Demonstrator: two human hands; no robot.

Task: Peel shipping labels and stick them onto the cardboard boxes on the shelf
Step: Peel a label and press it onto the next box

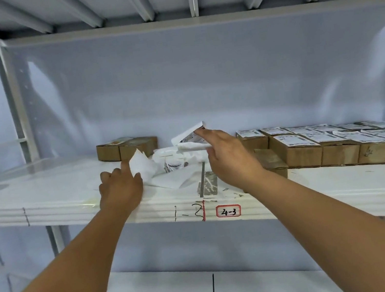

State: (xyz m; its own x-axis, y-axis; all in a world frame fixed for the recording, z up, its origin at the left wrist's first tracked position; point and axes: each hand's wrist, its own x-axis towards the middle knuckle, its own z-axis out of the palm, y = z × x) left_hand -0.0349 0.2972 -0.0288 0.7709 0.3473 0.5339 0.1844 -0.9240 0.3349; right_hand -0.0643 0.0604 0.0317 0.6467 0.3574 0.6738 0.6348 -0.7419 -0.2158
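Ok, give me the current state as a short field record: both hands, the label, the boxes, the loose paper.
left hand: pinches a white backing sheet
right hand: holds a curled printed label above the shelf
labelled boxes: rows at right, labels on top
back-left boxes: two, side by side, apart from the rows
paper pile: crumpled, between the hands
shelf tag: 4-3, on the front edge

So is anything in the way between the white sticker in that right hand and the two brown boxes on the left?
Nothing blocks it. The white printed label in the right hand has open air across to the two brown cardboard boxes; only crumpled white backing papers lie low on the white shelf between.
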